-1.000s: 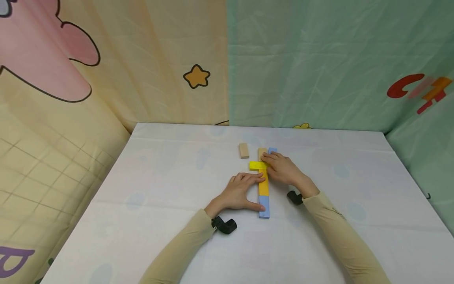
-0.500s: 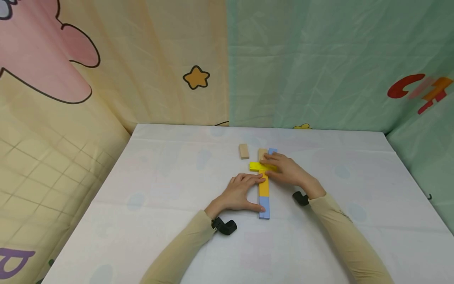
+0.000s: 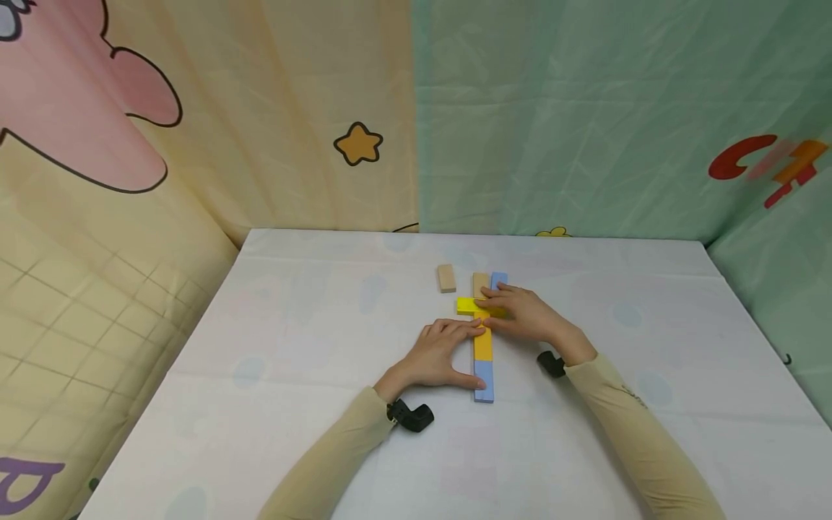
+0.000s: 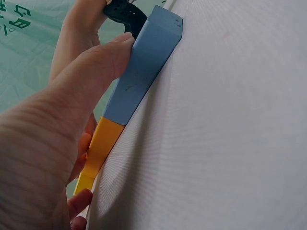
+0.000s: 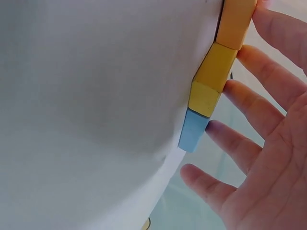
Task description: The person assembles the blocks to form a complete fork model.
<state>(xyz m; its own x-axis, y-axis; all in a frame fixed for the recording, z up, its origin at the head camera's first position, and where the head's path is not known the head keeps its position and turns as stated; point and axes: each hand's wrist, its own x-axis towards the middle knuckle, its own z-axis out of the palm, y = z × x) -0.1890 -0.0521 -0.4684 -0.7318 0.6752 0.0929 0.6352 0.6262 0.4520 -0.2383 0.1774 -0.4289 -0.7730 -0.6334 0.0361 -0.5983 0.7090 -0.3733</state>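
A row of flat wooden blocks lies on the table. Its near end is a blue block [image 3: 484, 372], joined to an orange block [image 3: 484, 348]. A yellow block [image 3: 464, 305] crosses beyond, with a plain wood block [image 3: 479, 282] and a second blue block [image 5: 194, 130] past it. My left hand [image 3: 437, 356] is spread along the row, thumb on the near blue block and fingertips on the orange one. From the right, my right hand [image 3: 528, 315] lays extended fingers [image 5: 256, 103] over the yellow block, one fingertip at the far blue block. Its palm hides the yellow block's right end in the head view.
A loose plain wood block [image 3: 445, 278] lies left of the row's far end. White cloth covers the table [image 3: 312, 303], whose back edge meets a patterned curtain [image 3: 520, 130]. Black cameras [image 3: 412, 415] sit on both wrists.
My right hand has shifted slightly right and back, uncovering more of the plain wood block and the far blue block. The left hand and the row have stayed in place.
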